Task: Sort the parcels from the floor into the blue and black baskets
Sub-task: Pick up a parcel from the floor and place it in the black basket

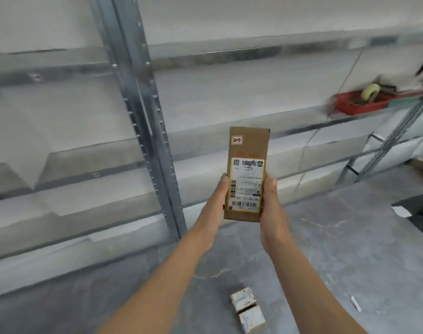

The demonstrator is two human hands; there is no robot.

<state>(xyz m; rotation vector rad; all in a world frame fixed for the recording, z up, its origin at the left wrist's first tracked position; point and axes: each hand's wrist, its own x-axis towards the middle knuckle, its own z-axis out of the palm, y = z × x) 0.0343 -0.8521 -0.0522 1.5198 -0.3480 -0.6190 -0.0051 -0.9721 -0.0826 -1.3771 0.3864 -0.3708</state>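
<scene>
I hold a tall brown cardboard parcel [249, 150] upright in front of me, its white shipping label facing me. My left hand [221, 194] grips its lower left edge and my right hand [269, 203] grips its lower right edge. Two small parcels [247, 309] with white labels lie on the grey floor below, between my forearms. No blue basket shows; a black object [420, 208] sits at the right edge, too cut off to identify.
A metal shelving rack [143, 112] with bare shelves fills the left and centre. A red basket [360, 102] with a tape roll stands on a shelf at the right. A white scrap [355, 303] lies on the concrete floor.
</scene>
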